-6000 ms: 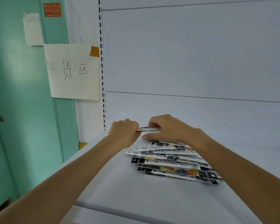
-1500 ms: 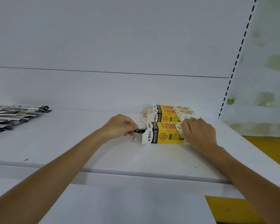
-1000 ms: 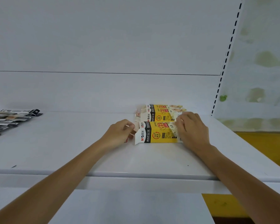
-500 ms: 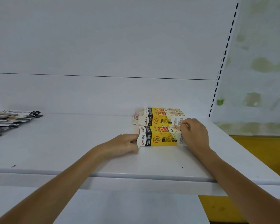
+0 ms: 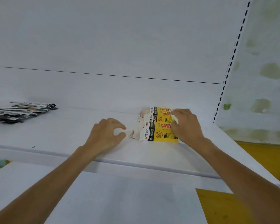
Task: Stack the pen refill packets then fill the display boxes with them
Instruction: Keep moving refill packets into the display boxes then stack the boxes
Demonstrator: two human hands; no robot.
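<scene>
Fingers of the left hand (image 5: 106, 135) are curled, with thumb and forefinger closed in a pinch on the white end flap (image 5: 134, 135) of the near display box (image 5: 158, 135); nothing else is held. The right hand (image 5: 187, 126) lies with bent fingers over that box's right end, fingertips reaching the second display box (image 5: 158, 113), which touches it from behind. Whether it grips or only presses cannot be told. Both boxes lie flat on the white shelf (image 5: 71, 136). The pen refill packets (image 5: 19, 111) sit in a loose, fanned pile well to the left of the near box; none is seen in either box.

Assessment: the box is being opened for filling.

Risks:
- The creased flap may tear if pulled against the right hand's hold.
- A flattened box may not square up, and packets would snag.
- The fanned pile may slide apart when lifted.
</scene>
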